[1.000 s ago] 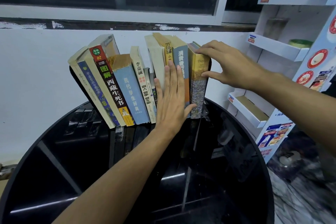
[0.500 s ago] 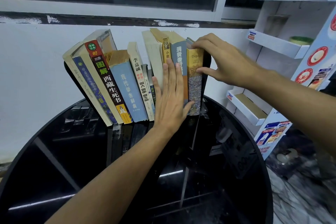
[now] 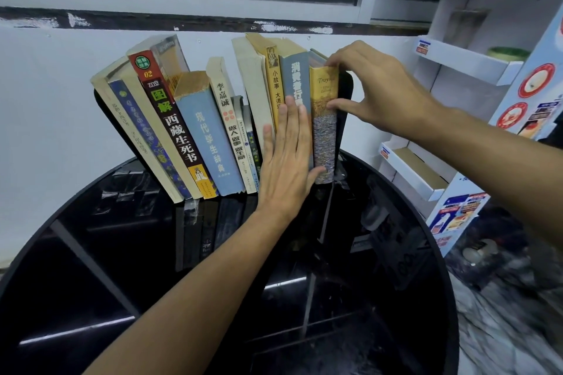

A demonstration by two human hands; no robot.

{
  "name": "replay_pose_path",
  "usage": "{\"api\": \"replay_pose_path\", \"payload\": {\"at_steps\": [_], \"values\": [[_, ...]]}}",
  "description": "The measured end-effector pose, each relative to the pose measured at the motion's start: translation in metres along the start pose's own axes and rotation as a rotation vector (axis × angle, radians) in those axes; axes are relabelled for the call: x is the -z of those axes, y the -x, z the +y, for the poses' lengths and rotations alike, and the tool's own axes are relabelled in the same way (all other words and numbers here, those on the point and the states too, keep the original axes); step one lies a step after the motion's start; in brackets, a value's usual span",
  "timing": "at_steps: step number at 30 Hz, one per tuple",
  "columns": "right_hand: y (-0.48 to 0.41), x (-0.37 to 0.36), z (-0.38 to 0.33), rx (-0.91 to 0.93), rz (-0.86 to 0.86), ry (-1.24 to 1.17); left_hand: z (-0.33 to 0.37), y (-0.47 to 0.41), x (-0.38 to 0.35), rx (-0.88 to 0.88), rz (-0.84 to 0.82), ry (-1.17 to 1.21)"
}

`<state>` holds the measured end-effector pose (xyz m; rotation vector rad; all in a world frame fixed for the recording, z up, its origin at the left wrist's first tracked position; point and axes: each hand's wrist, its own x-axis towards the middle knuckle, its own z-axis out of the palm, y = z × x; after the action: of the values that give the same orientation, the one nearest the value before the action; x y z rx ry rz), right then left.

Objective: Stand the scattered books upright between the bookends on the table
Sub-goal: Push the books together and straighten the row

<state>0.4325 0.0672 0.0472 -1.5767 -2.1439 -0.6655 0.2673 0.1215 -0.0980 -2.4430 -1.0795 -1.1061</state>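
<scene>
A row of several books (image 3: pixel 210 131) stands on the black round table (image 3: pixel 122 268) against the white wall. A black bookend (image 3: pixel 345 106) closes the right end; a second black bookend (image 3: pixel 100 106) peeks out behind the leftmost book. The left books lean left. My left hand (image 3: pixel 286 167) lies flat, fingers together, against the spines in the middle. My right hand (image 3: pixel 374 85) pinches the yellow "Troy" book (image 3: pixel 324 119) at the row's right end, fingers over its top, thumb on the spine.
A white display shelf (image 3: pixel 475 76) with printed labels stands close to the right of the table. A window sill (image 3: pixel 182 18) runs above the books. The glossy tabletop in front of the books holds only reflections.
The yellow book has gone from tilted to nearly upright against the right bookend. My left hand stays pressed on the spines. The view has shifted slightly.
</scene>
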Motion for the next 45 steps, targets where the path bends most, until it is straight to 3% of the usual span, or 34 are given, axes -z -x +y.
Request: {"api": "replay_pose_path", "payload": {"at_steps": [14, 21, 45], "values": [[0.001, -0.002, -0.002, -0.019, -0.005, -0.015, -0.002, 0.002, -0.001, -0.015, 0.036, 0.012], [-0.001, -0.001, 0.001, -0.010, -0.007, -0.019, -0.006, 0.003, 0.010, 0.079, 0.132, 0.173], [0.001, 0.000, -0.001, -0.018, -0.008, -0.030, -0.010, 0.000, 0.007, 0.059, 0.090, 0.129]]}}
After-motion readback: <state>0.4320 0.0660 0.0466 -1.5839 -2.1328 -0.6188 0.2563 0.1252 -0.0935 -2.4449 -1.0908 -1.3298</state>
